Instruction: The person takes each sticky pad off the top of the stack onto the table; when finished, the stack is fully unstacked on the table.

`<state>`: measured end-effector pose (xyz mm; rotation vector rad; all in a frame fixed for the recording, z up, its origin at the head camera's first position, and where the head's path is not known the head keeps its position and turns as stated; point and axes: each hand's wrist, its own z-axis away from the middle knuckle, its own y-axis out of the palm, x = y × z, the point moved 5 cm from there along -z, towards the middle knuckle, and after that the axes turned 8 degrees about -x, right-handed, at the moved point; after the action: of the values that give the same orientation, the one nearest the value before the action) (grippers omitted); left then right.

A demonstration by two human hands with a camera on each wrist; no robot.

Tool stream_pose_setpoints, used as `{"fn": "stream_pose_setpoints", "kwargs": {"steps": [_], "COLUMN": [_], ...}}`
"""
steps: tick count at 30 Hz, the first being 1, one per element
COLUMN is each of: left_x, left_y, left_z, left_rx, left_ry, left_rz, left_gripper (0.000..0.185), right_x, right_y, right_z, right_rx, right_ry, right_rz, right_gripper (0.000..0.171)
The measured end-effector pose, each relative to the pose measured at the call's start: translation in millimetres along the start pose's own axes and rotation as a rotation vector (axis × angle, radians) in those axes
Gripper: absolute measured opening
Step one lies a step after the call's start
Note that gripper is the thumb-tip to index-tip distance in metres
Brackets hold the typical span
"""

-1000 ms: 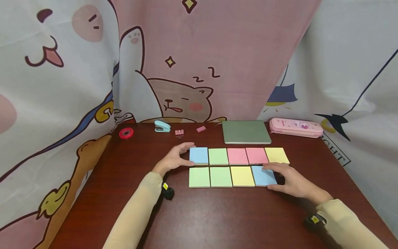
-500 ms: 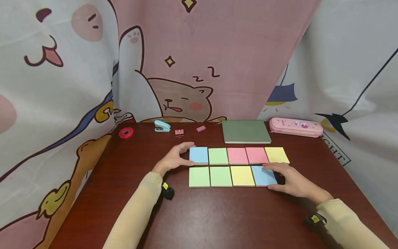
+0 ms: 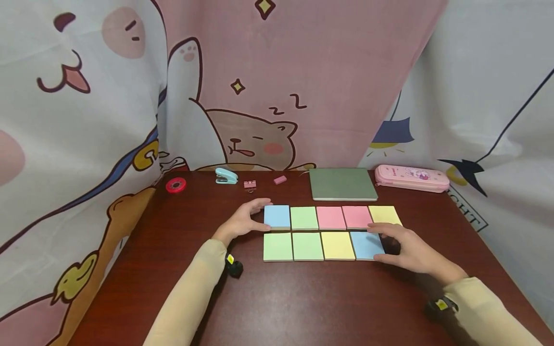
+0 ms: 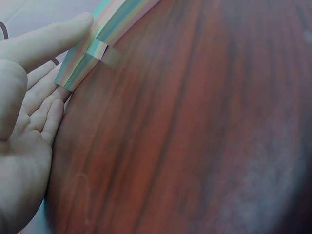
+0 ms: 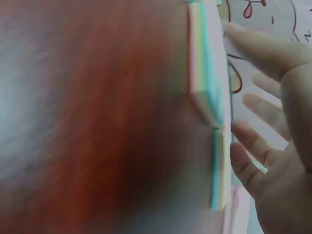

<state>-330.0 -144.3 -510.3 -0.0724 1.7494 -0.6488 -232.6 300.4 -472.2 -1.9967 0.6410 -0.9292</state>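
Observation:
Sticky note pads lie in two rows on the table. My left hand [image 3: 243, 221] is at the left end of the back row, thumb by the front corner of a blue pad [image 3: 277, 217], index finger near its back corner. In the left wrist view, the thumb [image 4: 53, 41] overlaps the layered pad edges [image 4: 85, 63]. My right hand [image 3: 407, 247] stands at the right end of the front row, thumb and fingers spread beside another blue pad [image 3: 366, 245]. The right wrist view shows these fingers apart, with nothing between them. Green, pink and yellow pads fill the rest of the rows.
Along the back of the dark wooden table [image 3: 311, 302] lie a red round item [image 3: 175, 185], a mint stapler [image 3: 226, 176], a pink binder clip [image 3: 250, 185], a pink eraser [image 3: 280, 179], a green notebook [image 3: 343, 184] and a pink pencil case [image 3: 412, 178]. Printed cloth hangs behind.
My right hand has shifted slightly to the right, its fingertips drawing back off the blue pad's top. The left hand and the pads look unchanged.

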Motion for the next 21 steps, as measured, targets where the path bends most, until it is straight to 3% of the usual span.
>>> {"fn": "stream_pose_setpoints", "kwargs": {"steps": [6,9,15,21], "left_x": [-0.2,-0.7,-2.1,-2.5], "left_y": [1.9,3.3,4.0,2.3], "left_z": [2.1,3.3,4.0,-0.2], "left_rx": [0.007,0.012,0.014,-0.001], "left_ry": [-0.005,-0.004,-0.011,0.006], "left_rz": [0.004,0.005,0.02,0.017], "left_gripper": [0.086,0.086,0.086,0.086], "right_x": [23,39,72,99], "right_y": [-1,10,47,82], "right_z": [-34,-57,-102,-143], "right_rx": [-0.109,-0.114,0.006,0.135], "right_ry": [-0.063,-0.084,-0.088,-0.105], "right_rz": [-0.044,-0.057,-0.112,-0.097], "right_gripper": [0.059,0.056,0.062,0.068]}}
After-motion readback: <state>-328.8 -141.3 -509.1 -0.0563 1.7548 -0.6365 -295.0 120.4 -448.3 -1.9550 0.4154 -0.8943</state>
